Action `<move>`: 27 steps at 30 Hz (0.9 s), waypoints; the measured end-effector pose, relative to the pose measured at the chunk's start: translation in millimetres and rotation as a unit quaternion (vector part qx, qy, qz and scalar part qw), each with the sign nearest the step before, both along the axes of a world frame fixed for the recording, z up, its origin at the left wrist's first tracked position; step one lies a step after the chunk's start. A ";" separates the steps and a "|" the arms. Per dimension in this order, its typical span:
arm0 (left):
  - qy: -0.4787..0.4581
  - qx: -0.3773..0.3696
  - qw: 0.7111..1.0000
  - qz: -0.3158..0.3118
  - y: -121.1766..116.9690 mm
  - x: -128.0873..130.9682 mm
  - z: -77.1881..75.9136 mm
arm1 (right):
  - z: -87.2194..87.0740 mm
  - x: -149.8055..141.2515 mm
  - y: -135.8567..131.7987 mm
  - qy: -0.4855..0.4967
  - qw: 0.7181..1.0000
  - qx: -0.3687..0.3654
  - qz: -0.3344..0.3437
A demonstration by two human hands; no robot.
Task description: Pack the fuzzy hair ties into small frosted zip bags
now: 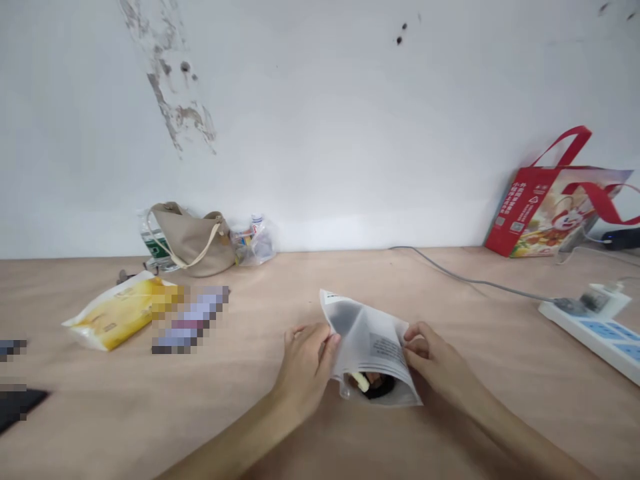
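Between my two hands a frosted, translucent plastic bag (367, 337) with printed text rests on the table, its mouth gaping toward me. Inside it a dark item with brown parts (377, 385) and a pale stick-like piece (360, 381) show through the opening; what they are I cannot make out. My left hand (307, 360) pinches the bag's left edge between thumb and fingers. On the opposite edge my right hand (430, 350) grips the plastic with curled fingers.
Left on the wooden table (240, 420) lie a yellow-and-white packet (125, 313) and a blurred purple item (193, 320). A beige handbag (200, 243) and a small plastic bag (255, 243) stand by the wall. A power strip (595, 333), grey cable (465, 277) and red carrier bag (545, 207) occupy the right.
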State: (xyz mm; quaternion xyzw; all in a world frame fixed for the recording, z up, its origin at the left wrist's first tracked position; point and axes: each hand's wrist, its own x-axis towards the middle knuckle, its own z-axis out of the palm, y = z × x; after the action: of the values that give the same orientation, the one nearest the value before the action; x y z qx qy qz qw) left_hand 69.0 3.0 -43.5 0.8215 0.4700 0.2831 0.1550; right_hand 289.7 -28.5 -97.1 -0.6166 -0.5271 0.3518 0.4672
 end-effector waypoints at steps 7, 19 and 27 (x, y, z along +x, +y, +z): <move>-0.086 0.089 0.990 -0.064 -7.0 -17.8 -16.0 | 1.2 -11.1 1.2 0.080 0.992 0.089 -0.045; -0.196 -0.157 0.965 -0.072 -17.2 -51.8 -21.2 | 8.1 -13.2 -27.7 0.055 0.991 0.087 0.081; -0.317 -0.146 0.937 0.013 -2.3 -28.3 -25.0 | 9.6 -10.3 -9.2 -0.047 0.991 0.126 -0.010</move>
State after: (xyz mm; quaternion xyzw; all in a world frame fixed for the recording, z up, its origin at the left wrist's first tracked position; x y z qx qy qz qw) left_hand 40.7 0.7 -68.5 0.6515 0.4432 0.4588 0.4107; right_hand 279.4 -37.7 -87.6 -0.5743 -0.5823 0.2482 0.5191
